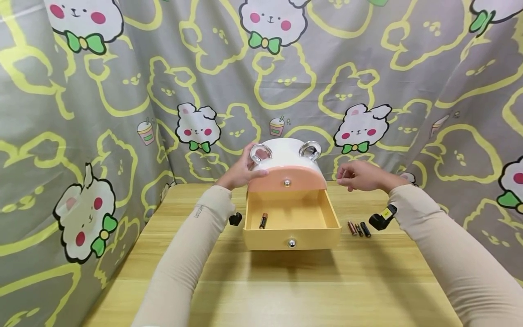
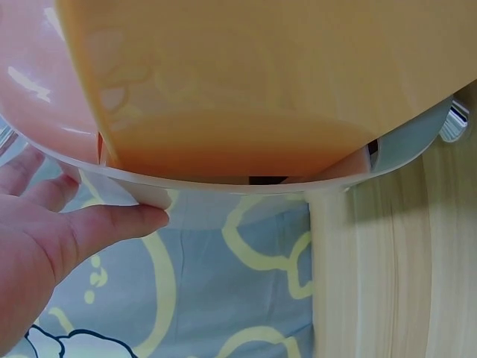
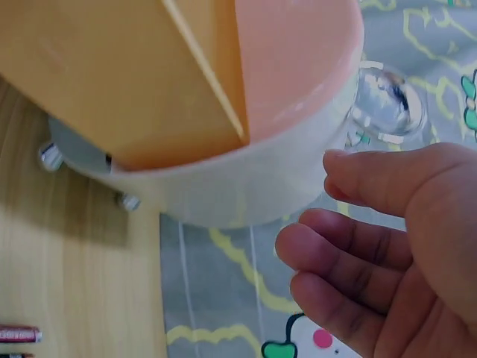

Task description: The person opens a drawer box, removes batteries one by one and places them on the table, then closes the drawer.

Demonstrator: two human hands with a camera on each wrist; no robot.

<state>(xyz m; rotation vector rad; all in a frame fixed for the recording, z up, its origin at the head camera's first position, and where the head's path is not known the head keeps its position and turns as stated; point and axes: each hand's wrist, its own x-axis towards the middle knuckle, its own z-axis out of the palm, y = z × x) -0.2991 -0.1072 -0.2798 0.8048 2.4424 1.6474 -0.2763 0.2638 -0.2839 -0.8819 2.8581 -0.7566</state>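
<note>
A small white-shelled cabinet [image 1: 286, 151] with clear ear-like rings stands on the table. Its lower yellow drawer [image 1: 261, 240] is pulled far out, while the upper pink drawer [image 1: 304, 176] sits closed. One battery [image 1: 263, 221] lies inside the yellow drawer, toward its left side. My left hand [image 1: 240, 170] rests against the cabinet's left side, thumb extended along the shell in the left wrist view. Off the cabinet's right side, my right hand [image 1: 361, 175] hovers with loosely bent fingers and holds nothing. Below it, several batteries [image 1: 359, 229] lie side by side on the table.
The wooden table [image 1: 286, 295] stretches in front of the drawer. A patterned curtain [image 1: 237, 91] hangs behind and along both sides. Black wrist cameras, such as the right one [image 1: 382, 219], hang below the forearms.
</note>
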